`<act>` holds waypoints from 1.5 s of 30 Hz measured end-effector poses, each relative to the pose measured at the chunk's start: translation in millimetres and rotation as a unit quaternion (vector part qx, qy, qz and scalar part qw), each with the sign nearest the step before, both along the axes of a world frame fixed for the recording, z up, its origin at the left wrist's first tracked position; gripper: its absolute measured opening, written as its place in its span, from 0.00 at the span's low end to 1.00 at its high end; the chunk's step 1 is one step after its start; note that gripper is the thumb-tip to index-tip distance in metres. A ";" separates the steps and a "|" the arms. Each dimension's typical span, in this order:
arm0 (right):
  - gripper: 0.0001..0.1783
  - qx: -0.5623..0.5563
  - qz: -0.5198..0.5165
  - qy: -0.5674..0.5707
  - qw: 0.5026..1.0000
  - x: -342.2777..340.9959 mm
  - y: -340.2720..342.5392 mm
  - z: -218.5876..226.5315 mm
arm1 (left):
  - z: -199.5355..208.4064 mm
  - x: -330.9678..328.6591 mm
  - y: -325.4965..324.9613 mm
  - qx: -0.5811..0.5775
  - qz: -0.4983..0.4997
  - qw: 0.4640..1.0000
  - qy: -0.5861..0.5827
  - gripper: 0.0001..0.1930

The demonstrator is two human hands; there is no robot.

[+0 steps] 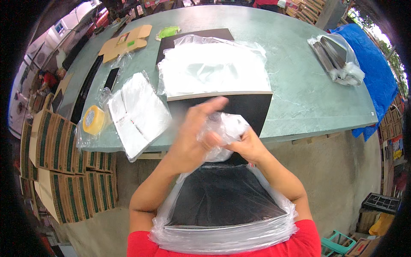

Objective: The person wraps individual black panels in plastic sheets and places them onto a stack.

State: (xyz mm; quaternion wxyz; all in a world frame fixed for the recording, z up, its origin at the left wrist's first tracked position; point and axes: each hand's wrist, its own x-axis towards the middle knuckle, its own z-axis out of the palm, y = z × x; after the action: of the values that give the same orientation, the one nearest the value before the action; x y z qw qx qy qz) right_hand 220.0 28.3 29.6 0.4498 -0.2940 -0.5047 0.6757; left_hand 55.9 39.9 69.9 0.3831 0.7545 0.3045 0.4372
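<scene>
Clear plastic wrap [229,126] is bunched up in front of me. My right hand [248,145] is closed on its right side. My left hand [192,132] is at its left, smeared by motion, with thumb and fingers spread apart around the bunch. Below both hands, a black flat panel [222,197] in loose clear plastic lies against my red shirt, with gathered plastic along its near edge. Just beyond my hands, a black-sided block [257,111] at the table edge has white plastic sheets [201,64] spread over its top.
On the green table [308,103] lie a white plastic packet [139,113], a yellow tape roll [93,120], opened cardboard [124,43] and a bagged bundle [336,58]. Stacked cartons [64,145] stand at left. A blue tarp [364,64] hangs at right, with a green stool [338,242] below.
</scene>
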 end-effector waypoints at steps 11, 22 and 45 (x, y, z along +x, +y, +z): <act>0.27 -0.036 0.158 -0.077 0.984 57.4 -19.6 -42.2 | -38.9 -40.7 25.9 -0.216 0.137 0.961 -0.104 0.08; 0.15 -0.132 0.182 -0.223 0.948 34.8 -3.4 -8.3 | -22.8 -21.1 9.6 0.044 0.125 0.979 0.156 0.11; 0.06 -0.208 -0.022 0.126 0.970 109.2 -32.7 -44.0 | -79.8 -211.3 -61.9 -0.041 0.512 0.850 -0.116 0.03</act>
State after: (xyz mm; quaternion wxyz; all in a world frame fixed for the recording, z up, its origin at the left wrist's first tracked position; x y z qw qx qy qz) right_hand 329.2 -4.4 -14.4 0.4535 -0.3052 -0.2854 0.7872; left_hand -155.3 -22.0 -9.9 0.1684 0.4191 0.6185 0.6431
